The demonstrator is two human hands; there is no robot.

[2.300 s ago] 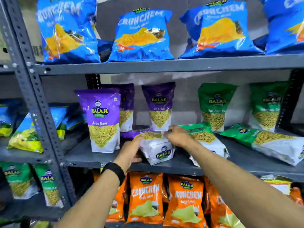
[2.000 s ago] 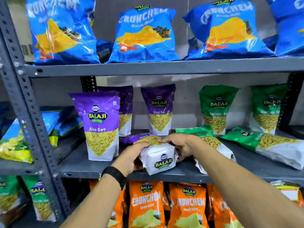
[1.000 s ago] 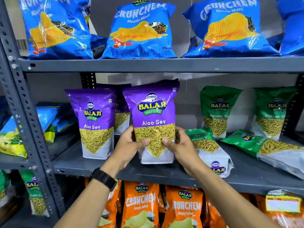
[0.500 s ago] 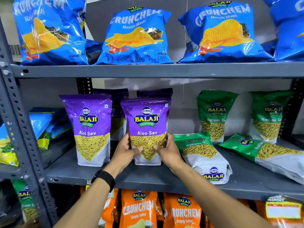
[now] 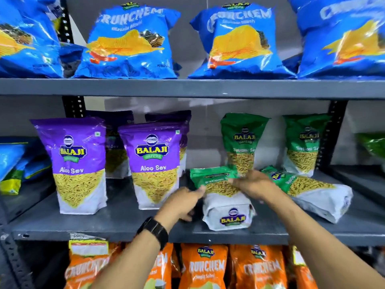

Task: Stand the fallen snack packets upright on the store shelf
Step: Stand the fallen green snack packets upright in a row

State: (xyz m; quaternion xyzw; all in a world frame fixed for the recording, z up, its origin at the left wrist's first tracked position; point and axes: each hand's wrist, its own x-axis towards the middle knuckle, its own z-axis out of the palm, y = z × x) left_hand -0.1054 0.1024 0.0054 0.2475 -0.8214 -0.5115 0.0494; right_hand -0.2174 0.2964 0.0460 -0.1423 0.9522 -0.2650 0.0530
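A fallen green Ratlami Sev packet (image 5: pixel 226 213) lies flat on the grey middle shelf (image 5: pixel 104 226), its white bottom toward me. My left hand (image 5: pixel 183 202) is open at its left edge, fingertips touching the bag. My right hand (image 5: pixel 255 184) is spread over its upper right part, blurred, not closed on it. A second fallen green packet (image 5: pixel 312 190) lies to the right. The purple Aloo Sev packet (image 5: pixel 154 163) stands upright just left of my hands, beside another upright purple one (image 5: pixel 75 163).
Two upright green packets (image 5: pixel 242 140) (image 5: pixel 302 142) stand at the shelf's back, with more purple ones behind the front pair. Blue Crunchem bags (image 5: pixel 129 42) fill the shelf above, orange ones (image 5: pixel 205 268) the shelf below. A black upright post (image 5: pixel 333 138) stands at the right.
Both hands let go of the purple Aloo Sev packet, which now stands upright, and moved right to the fallen green packet. The view also shifted right.
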